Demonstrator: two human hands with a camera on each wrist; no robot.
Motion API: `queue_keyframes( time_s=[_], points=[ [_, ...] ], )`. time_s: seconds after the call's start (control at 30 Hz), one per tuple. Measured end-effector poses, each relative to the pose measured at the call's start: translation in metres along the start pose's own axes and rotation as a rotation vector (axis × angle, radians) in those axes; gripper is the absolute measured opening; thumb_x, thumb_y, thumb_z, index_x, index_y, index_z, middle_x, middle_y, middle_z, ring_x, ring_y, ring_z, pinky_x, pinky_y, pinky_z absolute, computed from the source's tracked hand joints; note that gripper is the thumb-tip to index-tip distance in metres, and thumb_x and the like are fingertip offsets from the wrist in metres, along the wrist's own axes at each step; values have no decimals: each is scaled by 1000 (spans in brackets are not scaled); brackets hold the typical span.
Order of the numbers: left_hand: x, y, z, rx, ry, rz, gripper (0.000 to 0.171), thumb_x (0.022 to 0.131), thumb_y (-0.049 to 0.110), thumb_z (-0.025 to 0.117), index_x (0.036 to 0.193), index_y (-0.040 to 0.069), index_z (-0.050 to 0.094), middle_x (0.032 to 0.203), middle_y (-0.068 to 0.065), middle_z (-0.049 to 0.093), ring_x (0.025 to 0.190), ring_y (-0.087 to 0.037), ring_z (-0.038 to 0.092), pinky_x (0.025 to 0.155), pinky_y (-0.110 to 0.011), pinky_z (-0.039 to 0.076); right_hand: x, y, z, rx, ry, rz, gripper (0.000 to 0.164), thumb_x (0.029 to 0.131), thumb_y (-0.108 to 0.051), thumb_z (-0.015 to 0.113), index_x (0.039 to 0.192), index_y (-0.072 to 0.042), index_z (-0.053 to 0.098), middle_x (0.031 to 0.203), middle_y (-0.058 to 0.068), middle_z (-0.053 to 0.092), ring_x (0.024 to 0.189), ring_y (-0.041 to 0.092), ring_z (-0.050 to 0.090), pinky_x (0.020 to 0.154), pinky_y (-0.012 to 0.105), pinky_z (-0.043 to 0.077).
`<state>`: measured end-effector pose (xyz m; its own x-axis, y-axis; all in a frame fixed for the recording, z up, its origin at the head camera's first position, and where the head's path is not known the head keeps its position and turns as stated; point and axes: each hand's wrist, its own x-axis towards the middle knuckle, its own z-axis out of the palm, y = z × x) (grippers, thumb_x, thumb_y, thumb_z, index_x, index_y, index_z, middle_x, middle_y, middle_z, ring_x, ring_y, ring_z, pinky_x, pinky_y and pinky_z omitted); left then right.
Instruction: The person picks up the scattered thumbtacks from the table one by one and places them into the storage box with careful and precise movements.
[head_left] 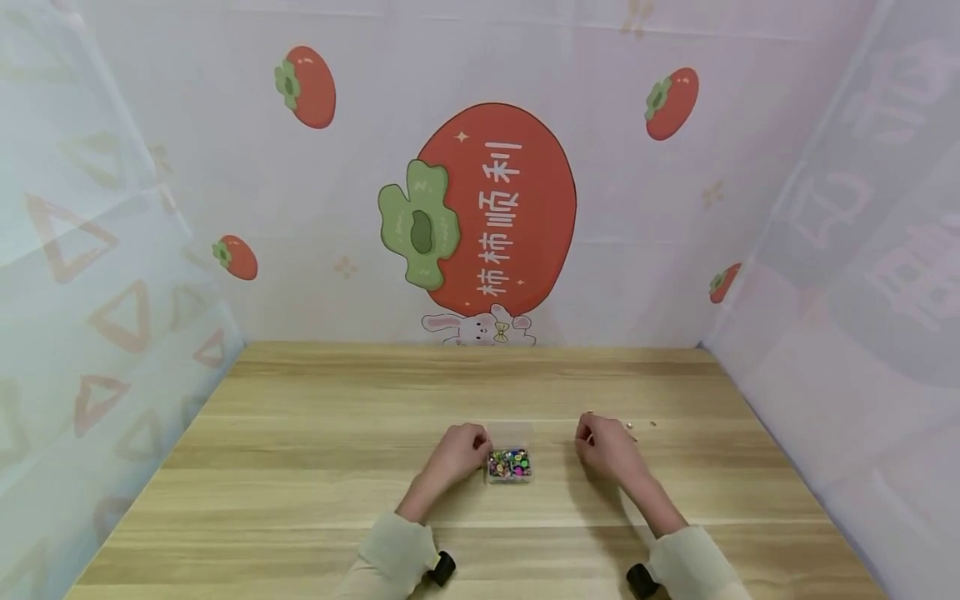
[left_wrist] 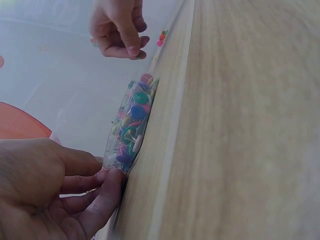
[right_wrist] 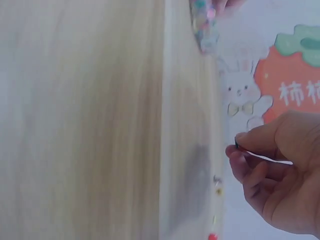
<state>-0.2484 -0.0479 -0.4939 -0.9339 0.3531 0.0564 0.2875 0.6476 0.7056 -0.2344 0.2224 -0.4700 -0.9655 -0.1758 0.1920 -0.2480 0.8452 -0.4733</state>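
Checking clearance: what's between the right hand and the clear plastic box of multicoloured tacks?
Only bare tan wood-grain tabletop, as the head view shows.

A large red persimmon print (head_left: 468, 192) is on the pale back wall (head_left: 360, 183), carrying white Chinese characters (head_left: 498, 217). Just below it there is a rabbit drawing (head_left: 476, 331), and further below, the wood-grained tabletop (head_left: 337, 392). Around it are smaller persimmons (head_left: 311, 87). To its left, the whitish side wall (head_left: 67, 333) shows faint reddish triangles (head_left: 97, 396).
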Motion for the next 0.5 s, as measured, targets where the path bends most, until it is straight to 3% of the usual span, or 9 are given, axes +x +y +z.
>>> queue_keyframes(
  time_s=[0.5],
  points=[
    [0, 1, -1, 4, 3, 12, 18, 96, 10, 60, 79, 8, 66, 70, 1, 60, 59, -10, 48, 55, -23, 39, -1, -54, 27, 129, -26, -143, 13, 82, 2, 72, 81, -10, 68, 77, 0, 69, 70, 9, 62, 63, 20, 50]
  ],
)
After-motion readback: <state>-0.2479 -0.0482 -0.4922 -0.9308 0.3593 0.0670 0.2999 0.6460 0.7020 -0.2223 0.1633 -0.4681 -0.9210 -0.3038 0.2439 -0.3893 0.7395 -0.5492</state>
